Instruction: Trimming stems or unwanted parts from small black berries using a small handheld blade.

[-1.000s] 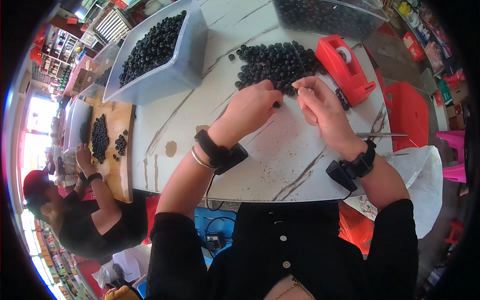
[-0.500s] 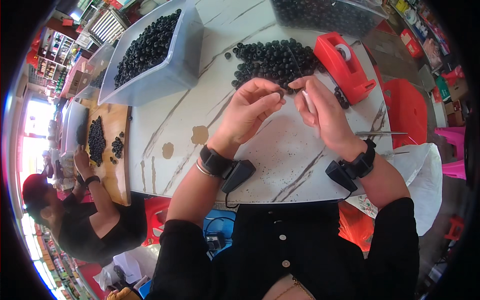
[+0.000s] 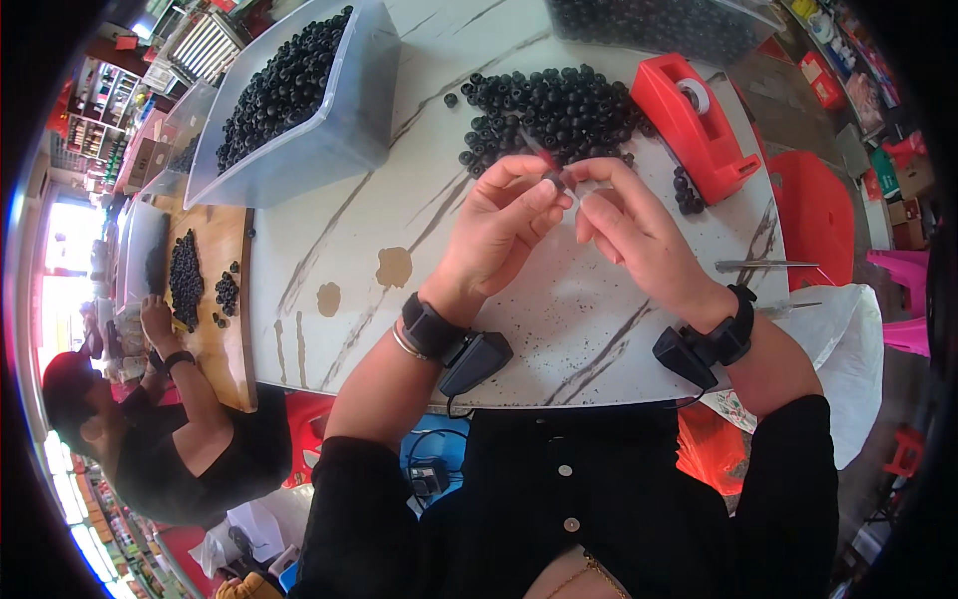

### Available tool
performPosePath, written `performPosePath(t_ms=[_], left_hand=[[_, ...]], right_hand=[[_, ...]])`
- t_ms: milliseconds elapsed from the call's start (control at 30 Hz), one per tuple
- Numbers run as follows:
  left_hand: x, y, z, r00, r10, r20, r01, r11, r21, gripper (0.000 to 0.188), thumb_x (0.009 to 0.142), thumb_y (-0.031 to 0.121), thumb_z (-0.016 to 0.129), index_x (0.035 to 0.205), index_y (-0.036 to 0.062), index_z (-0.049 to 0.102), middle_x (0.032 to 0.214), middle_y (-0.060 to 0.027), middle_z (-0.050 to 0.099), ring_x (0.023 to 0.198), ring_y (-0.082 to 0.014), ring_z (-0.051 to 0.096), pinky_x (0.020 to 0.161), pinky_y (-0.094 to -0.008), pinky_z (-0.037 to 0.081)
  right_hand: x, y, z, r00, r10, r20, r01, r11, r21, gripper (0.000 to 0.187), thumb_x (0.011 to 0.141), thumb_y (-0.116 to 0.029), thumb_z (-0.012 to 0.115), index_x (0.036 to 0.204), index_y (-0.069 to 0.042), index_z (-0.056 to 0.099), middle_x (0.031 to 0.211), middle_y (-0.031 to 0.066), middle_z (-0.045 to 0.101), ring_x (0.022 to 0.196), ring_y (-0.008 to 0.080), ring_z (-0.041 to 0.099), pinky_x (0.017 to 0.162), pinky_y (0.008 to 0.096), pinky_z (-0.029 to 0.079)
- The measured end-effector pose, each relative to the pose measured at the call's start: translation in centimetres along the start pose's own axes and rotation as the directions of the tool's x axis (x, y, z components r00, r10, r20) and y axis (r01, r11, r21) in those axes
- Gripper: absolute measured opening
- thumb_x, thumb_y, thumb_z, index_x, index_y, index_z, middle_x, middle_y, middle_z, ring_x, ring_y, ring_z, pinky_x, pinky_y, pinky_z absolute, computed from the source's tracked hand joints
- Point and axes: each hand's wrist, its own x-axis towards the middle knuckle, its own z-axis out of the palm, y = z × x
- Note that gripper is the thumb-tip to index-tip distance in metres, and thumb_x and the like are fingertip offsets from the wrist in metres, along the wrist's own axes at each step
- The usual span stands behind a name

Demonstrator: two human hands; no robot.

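Over the marbled white table point(image 3: 329, 240), my left hand point(image 3: 504, 225) is closed, pinching a small dark bead point(image 3: 554, 180) between thumb and fingertips. My right hand point(image 3: 639, 225) meets it from the other side, its fingers bent around a slim tool that they mostly hide. A blurred reddish, thin piece point(image 3: 544, 158) sticks out beyond the fingertips, toward a heap of black beads point(image 3: 559, 110) with holes in them. Both wrists wear black straps with dark boxy devices.
A red tape dispenser point(image 3: 689, 130) stands right of the heap, near a few loose beads point(image 3: 687, 190). One clear tub point(image 3: 364, 130) of black beads is at left, another point(image 3: 649, 30) at the back. Scissors point(image 3: 763, 266) lie by the right edge. A co-worker point(image 3: 170, 429) sits at left.
My right hand has turned and come in against the left fingertips. The pale stick seen in it before is now hidden, and a reddish thin piece shows beyond the fingers.
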Motion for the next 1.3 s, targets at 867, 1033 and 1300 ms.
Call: performPosePath(t_ms=[867, 1033, 1300], left_hand=[[-0.13, 0.39, -0.23, 0.997, 0.012, 0.076, -0.019, 0.996, 0.091, 0.010, 0.082, -0.001, 0.056, 0.087, 0.0071, 0.055, 0.090, -0.0074, 0.060, 0.084, -0.0145, 0.058, 0.073, -0.0244, 0.048], [-0.22, 0.60, -0.31, 0.996, 0.021, 0.087, -0.030, 0.995, 0.097, 0.011, 0.081, -0.003, 0.056, 0.088, 0.0059, 0.055, 0.090, -0.0074, 0.061, 0.083, -0.0146, 0.058, 0.072, -0.0246, 0.048], [0.02, 0.71, -0.75, 0.991, -0.015, 0.130, -0.006, 0.987, 0.159, 0.012, 0.081, -0.003, 0.056, 0.090, 0.0049, 0.056, 0.090, -0.0085, 0.061, 0.078, -0.0116, 0.056, 0.070, -0.0220, 0.047]], right_hand=[[-0.34, -0.10, 0.35, 0.992, -0.122, 0.016, 0.123, 0.981, -0.150, 0.026, 0.090, -0.013, 0.046, 0.115, -0.005, 0.042, 0.073, -0.0011, 0.050, 0.060, 0.0005, 0.040, 0.053, 0.0146, 0.031], [-0.30, -0.05, 0.49, 0.989, -0.144, -0.012, 0.142, 0.981, -0.129, 0.022, 0.088, -0.011, 0.051, 0.108, -0.003, 0.045, 0.066, 0.0001, 0.051, 0.063, 0.0042, 0.048, 0.058, 0.0194, 0.039], [-0.17, 0.40, 0.19, 0.984, -0.174, 0.029, 0.177, 0.975, -0.135, 0.021, 0.090, -0.010, 0.046, 0.110, -0.004, 0.045, 0.076, -0.0014, 0.047, 0.068, 0.0039, 0.046, 0.061, 0.0181, 0.037]])
